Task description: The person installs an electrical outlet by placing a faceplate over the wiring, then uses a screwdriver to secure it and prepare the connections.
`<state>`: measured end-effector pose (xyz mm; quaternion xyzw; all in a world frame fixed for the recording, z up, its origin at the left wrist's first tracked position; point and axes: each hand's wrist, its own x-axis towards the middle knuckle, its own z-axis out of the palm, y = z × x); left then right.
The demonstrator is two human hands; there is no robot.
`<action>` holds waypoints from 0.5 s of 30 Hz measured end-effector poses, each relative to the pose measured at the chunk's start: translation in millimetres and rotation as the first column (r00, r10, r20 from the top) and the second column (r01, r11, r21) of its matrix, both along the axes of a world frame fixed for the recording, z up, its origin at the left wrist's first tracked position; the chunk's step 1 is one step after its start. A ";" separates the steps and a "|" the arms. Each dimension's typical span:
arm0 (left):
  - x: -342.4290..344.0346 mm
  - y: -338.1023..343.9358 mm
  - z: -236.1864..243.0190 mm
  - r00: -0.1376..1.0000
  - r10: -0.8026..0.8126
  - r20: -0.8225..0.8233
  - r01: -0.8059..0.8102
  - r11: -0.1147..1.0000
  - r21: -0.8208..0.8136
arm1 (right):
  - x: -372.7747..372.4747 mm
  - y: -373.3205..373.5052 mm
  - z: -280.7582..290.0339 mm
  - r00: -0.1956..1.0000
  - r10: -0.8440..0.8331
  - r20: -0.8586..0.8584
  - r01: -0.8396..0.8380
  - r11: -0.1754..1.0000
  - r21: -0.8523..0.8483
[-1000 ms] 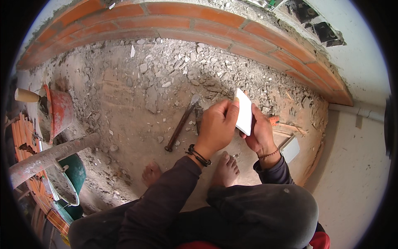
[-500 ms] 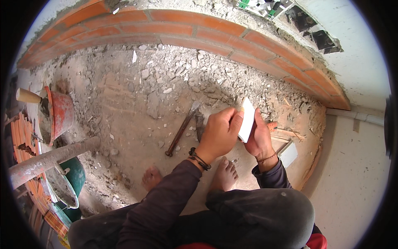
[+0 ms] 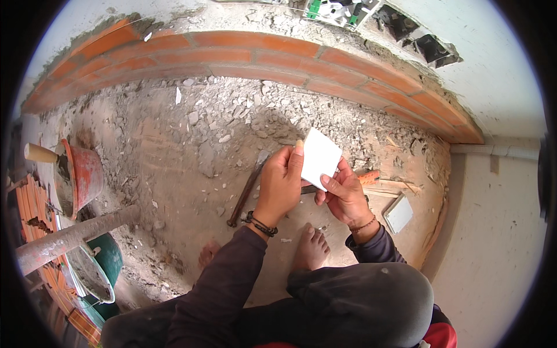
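Note:
A small white square plate (image 3: 321, 156), perhaps a switch cover or tile, is held up between both my hands, its flat white face toward me. My left hand (image 3: 276, 184) pinches its left edge, thumb along the side. The fingers of my right hand (image 3: 346, 198) grip the lower right corner, with the thumb on the face. Below my hands a rusty metal chisel (image 3: 246, 196) lies on the dusty floor. Partly hidden behind my right hand is a tool with an orange handle (image 3: 369, 177). A second white square piece (image 3: 398, 213) rests on the floor at the right.
Rubble (image 3: 232, 107) lies along a low orange brick wall (image 3: 255, 55). Open electrical boxes (image 3: 429, 49) sit in the white wall above. At left are a red bucket (image 3: 87, 174) with a wooden handle, a metal pole (image 3: 87, 232), a green bucket (image 3: 110, 258) and orange bricks (image 3: 35, 209).
The white plate has moved left and turned from nearly edge-on to show its broad face. My right thumb has come onto that face. The view has shifted slightly.

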<state>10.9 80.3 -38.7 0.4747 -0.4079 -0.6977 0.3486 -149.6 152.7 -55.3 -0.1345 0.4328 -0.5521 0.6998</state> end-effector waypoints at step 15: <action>4.1 6.1 -21.6 0.989 -0.013 -0.148 0.031 0.992 0.122 | 7.6 -5.1 7.1 0.987 -0.162 0.021 0.159 0.982 0.098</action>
